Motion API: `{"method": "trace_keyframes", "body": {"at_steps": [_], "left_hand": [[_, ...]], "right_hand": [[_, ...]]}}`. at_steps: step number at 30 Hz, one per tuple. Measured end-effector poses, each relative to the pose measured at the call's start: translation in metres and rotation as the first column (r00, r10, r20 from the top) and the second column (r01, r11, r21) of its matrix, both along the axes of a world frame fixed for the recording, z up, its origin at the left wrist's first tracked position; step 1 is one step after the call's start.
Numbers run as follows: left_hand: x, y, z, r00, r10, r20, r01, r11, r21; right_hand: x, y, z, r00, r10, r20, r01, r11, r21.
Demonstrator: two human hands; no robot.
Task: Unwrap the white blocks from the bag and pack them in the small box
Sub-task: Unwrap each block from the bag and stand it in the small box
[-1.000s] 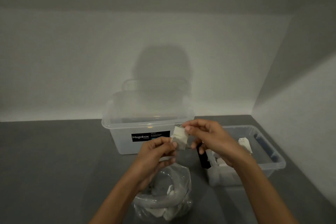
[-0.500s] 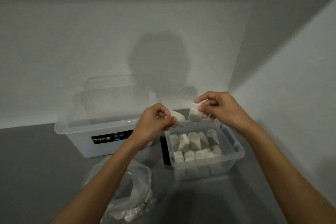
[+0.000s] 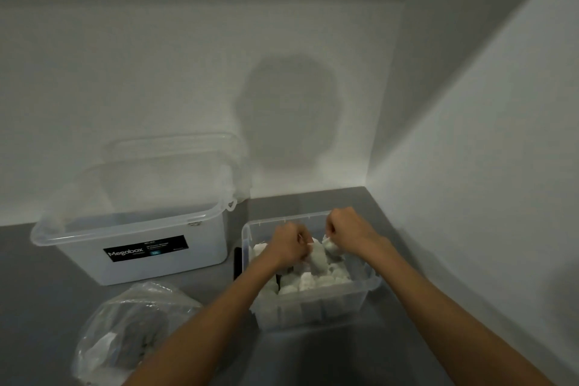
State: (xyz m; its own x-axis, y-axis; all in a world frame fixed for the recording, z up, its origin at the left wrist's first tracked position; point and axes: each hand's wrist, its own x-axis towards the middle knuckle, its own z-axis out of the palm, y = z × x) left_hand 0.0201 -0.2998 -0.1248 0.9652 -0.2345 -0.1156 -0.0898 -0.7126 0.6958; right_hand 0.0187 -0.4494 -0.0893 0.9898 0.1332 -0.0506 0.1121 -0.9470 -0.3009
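The small clear box (image 3: 363, 293) sits at the right on the grey table, and several white blocks (image 3: 308, 280) lie packed inside it. Both my hands are down inside the box. My left hand (image 3: 289, 246) has its fingers curled round a white block (image 3: 316, 258). My right hand (image 3: 346, 230) grips another white block (image 3: 330, 247) just beside it. The clear plastic bag (image 3: 131, 326) lies crumpled at the lower left with a few wrapped blocks in it.
A large clear Megabox tub (image 3: 138, 229) stands left of the small box, its lid leaning against the wall behind. A dark flat object (image 3: 238, 263) stands between the two boxes. White walls meet in a corner close behind and to the right.
Both hands have come down from above the small box into it, each still holding its white block. The view has swung right and downward.
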Motion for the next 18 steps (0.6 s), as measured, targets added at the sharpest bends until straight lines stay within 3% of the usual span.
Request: {"method": "trace_keyframes", "body": {"at_steps": [3, 9, 15, 18], "left_hand": [[0.007, -0.013, -0.017, 1.000, 0.026, -0.014, -0.025, 0.997, 0.067], [0.017, -0.026, -0.032, 0.997, 0.070, 0.035, -0.075, 0.976, 0.204], [0.022, -0.025, -0.035, 0.995, 0.026, 0.100, -0.059, 0.941, 0.333], [0.024, -0.025, -0.035, 0.991, 0.007, 0.134, -0.060, 0.915, 0.399]], "right_hand": [[0.003, 0.000, -0.002, 0.998, 0.022, -0.055, -0.028, 0.994, -0.110], [0.015, 0.004, -0.014, 0.980, 0.046, -0.191, -0.077, 0.984, -0.158], [0.019, 0.010, -0.020, 0.996, 0.084, -0.006, -0.082, 0.959, -0.272], [0.020, 0.010, -0.023, 0.996, 0.086, -0.007, -0.083, 0.942, -0.324]]}}
